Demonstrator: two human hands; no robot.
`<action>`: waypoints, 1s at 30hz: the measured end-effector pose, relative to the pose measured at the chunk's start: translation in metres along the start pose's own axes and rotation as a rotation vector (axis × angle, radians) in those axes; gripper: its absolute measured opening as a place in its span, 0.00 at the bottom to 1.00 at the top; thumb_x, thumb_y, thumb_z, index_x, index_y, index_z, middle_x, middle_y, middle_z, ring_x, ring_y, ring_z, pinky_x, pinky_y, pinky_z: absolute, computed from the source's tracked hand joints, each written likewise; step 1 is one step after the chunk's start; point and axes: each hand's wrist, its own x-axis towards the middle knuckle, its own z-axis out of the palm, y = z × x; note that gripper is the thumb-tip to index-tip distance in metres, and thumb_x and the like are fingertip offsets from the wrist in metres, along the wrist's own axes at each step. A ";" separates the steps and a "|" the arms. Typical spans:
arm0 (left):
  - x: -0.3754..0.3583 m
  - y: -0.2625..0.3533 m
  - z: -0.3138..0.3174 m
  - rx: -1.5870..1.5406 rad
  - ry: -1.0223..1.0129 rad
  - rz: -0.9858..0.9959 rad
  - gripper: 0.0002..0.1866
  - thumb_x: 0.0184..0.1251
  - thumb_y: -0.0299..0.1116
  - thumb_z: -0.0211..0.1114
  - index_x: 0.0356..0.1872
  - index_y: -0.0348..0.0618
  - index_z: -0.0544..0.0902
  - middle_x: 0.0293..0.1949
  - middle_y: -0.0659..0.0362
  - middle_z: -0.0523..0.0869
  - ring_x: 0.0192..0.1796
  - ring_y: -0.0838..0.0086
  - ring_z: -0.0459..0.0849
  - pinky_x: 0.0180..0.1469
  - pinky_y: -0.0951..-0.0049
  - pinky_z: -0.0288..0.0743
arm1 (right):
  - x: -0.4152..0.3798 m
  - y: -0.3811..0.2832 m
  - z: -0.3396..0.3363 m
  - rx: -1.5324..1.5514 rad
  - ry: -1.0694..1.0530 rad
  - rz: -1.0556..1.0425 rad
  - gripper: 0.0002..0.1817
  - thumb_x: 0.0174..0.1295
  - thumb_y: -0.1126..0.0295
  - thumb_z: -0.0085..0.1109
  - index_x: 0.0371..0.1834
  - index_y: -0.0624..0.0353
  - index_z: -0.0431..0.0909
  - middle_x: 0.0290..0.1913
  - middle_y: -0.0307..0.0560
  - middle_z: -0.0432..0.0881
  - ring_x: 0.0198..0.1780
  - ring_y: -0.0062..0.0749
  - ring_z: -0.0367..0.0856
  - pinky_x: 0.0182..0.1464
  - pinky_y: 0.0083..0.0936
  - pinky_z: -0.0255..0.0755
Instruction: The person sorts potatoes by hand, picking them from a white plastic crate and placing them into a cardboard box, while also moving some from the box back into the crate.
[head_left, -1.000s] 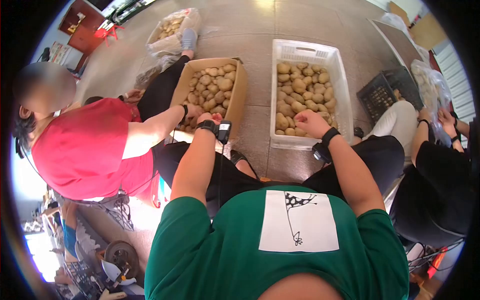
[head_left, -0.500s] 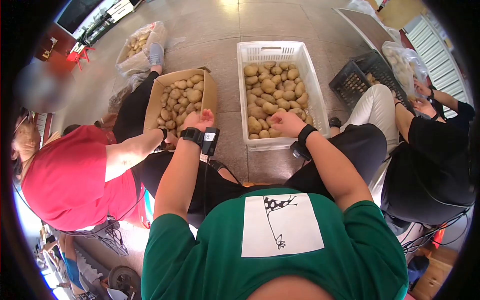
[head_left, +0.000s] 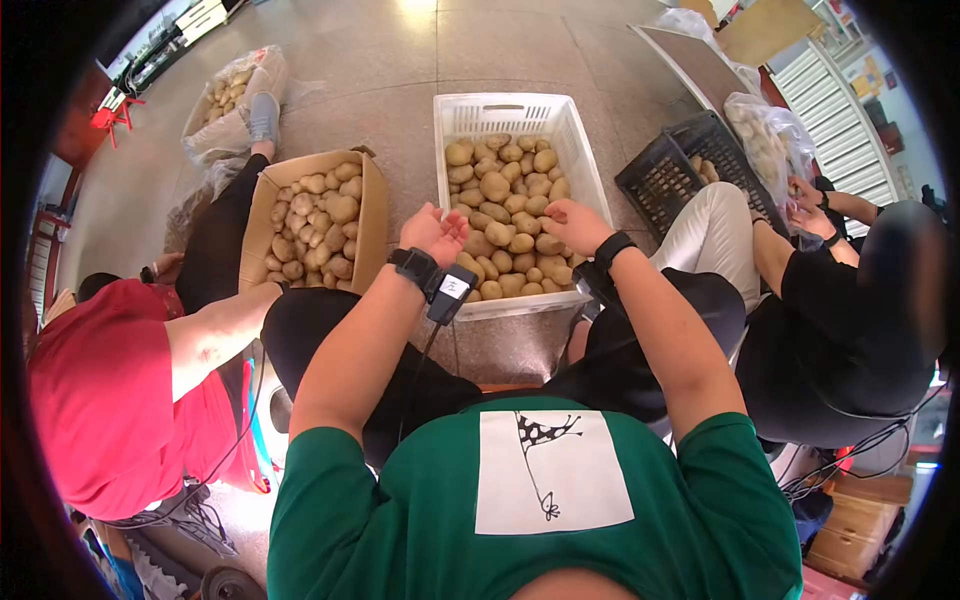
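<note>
Loose potatoes (head_left: 505,240) fill most of a white plastic crate (head_left: 590,185) on the floor in front of me. At the crate's left side, my left hand (head_left: 436,236) is held palm partly up, its fingers loosely bent and apart, with nothing visible in it. My right hand (head_left: 578,227) is above the potatoes at the crate's right side. Its fingers are loosely bent, pointing left, and no potato shows in them; their undersides are hidden. A black strap with a small box is on each wrist.
To the left, a cardboard box (head_left: 373,215) of potatoes stands beside a person in a red shirt (head_left: 110,380). A bag of potatoes (head_left: 235,95) lies farther back. On the right are a black crate (head_left: 655,185), a clear plastic bag (head_left: 765,140) and a person in black (head_left: 830,340).
My view has turned, so the crate and boxes appear farther left and lower. My left hand has moved right, from beside the cardboard box to the white crate's left edge. My right hand stays over the potatoes.
</note>
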 end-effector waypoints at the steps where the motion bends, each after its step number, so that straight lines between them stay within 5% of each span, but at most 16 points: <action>1: 0.002 -0.003 0.001 -0.002 -0.007 -0.001 0.12 0.68 0.40 0.42 0.41 0.42 0.62 0.38 0.54 0.69 0.38 0.67 0.70 0.42 0.68 0.69 | 0.003 -0.003 -0.005 -0.002 -0.016 0.082 0.21 0.51 0.65 0.55 0.48 0.62 0.70 0.41 0.55 0.77 0.41 0.40 0.77 0.44 0.29 0.70; 6: 0.009 -0.015 -0.005 0.059 0.018 0.023 0.12 0.62 0.34 0.48 0.43 0.40 0.62 0.35 0.53 0.71 0.35 0.66 0.72 0.38 0.68 0.71 | 0.016 0.026 0.016 -0.163 -0.041 0.134 0.22 0.49 0.66 0.54 0.50 0.60 0.70 0.46 0.56 0.75 0.44 0.45 0.75 0.46 0.31 0.69; 10: 0.018 -0.023 -0.013 0.091 -0.014 0.002 0.11 0.62 0.35 0.48 0.41 0.41 0.63 0.31 0.55 0.72 0.30 0.68 0.73 0.32 0.70 0.71 | 0.025 0.045 0.047 -0.181 -0.122 0.170 0.20 0.45 0.64 0.57 0.42 0.60 0.75 0.35 0.56 0.78 0.41 0.47 0.76 0.44 0.32 0.70; 14: 0.028 -0.032 -0.019 0.202 -0.019 0.005 0.11 0.65 0.39 0.46 0.41 0.43 0.65 0.28 0.56 0.75 0.26 0.70 0.73 0.30 0.71 0.70 | 0.025 0.032 0.055 -0.508 -0.168 0.162 0.24 0.44 0.63 0.61 0.48 0.52 0.73 0.51 0.56 0.68 0.51 0.48 0.69 0.53 0.33 0.65; 18: 0.014 -0.032 -0.010 0.237 -0.004 -0.041 0.11 0.65 0.40 0.46 0.40 0.43 0.66 0.28 0.57 0.74 0.28 0.71 0.72 0.31 0.71 0.70 | 0.028 0.020 0.052 -0.411 -0.251 0.306 0.27 0.46 0.69 0.59 0.53 0.58 0.66 0.56 0.58 0.64 0.58 0.43 0.63 0.56 0.31 0.64; 25: 0.013 -0.028 -0.012 0.264 -0.038 -0.079 0.10 0.67 0.40 0.43 0.39 0.45 0.67 0.31 0.58 0.73 0.32 0.71 0.72 0.36 0.73 0.70 | 0.037 0.032 0.065 -0.315 -0.224 0.289 0.16 0.49 0.63 0.50 0.39 0.58 0.76 0.38 0.55 0.78 0.40 0.46 0.76 0.45 0.33 0.70; 27: 0.015 -0.028 -0.015 0.253 -0.020 -0.103 0.11 0.67 0.40 0.43 0.40 0.45 0.67 0.32 0.58 0.73 0.34 0.69 0.72 0.38 0.70 0.70 | 0.040 0.029 0.065 -0.486 -0.315 0.052 0.16 0.49 0.60 0.49 0.34 0.61 0.77 0.38 0.57 0.78 0.40 0.48 0.76 0.43 0.33 0.70; 30: 0.012 -0.027 -0.015 0.307 -0.026 -0.142 0.11 0.67 0.41 0.43 0.41 0.46 0.67 0.35 0.57 0.74 0.38 0.66 0.72 0.42 0.66 0.70 | 0.007 -0.042 0.021 -0.406 -0.247 -0.024 0.19 0.49 0.58 0.50 0.39 0.61 0.74 0.38 0.58 0.77 0.39 0.48 0.77 0.42 0.33 0.70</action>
